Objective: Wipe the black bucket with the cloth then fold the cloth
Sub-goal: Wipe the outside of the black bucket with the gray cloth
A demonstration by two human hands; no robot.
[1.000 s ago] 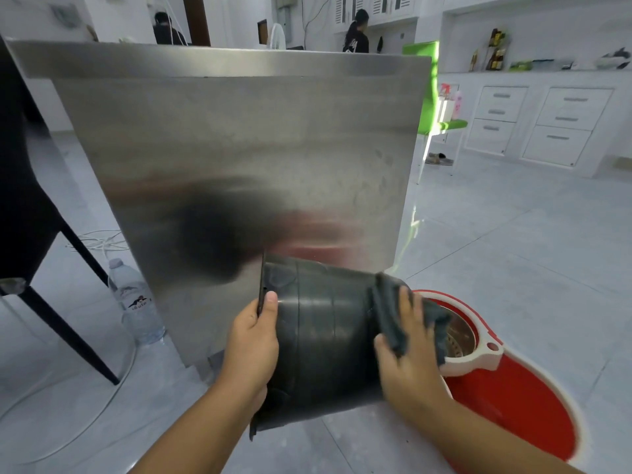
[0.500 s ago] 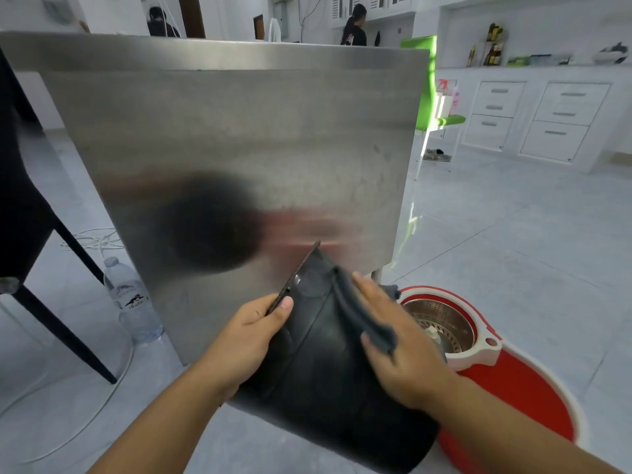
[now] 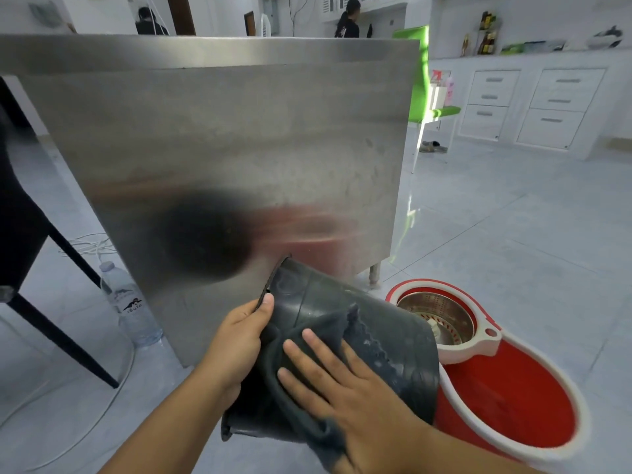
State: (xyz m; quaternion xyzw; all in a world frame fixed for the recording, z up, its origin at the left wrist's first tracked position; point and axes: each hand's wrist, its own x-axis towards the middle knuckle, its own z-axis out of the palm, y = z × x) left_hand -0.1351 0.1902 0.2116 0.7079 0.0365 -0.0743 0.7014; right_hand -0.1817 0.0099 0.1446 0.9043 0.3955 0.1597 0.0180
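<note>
The black bucket point(image 3: 393, 350) is held tilted on its side in front of me, above the floor. My left hand point(image 3: 239, 340) grips its rim at the left, thumb on the edge. A dark grey cloth point(image 3: 328, 330) is draped over the bucket's side. My right hand point(image 3: 338, 388) lies flat on the cloth with fingers spread, pressing it against the bucket wall. Part of the cloth hangs below my right palm.
A steel cabinet panel point(image 3: 222, 148) stands right behind the bucket. A red and white mop bucket point(image 3: 506, 398) with a metal spinner sits on the floor at the right. A water bottle point(image 3: 131, 309) and black chair legs point(image 3: 54, 323) are at the left. Two people stand far back.
My right hand has slid with the cloth from the bucket's right end across its side toward the left. The bucket has turned and tilted in my left hand.
</note>
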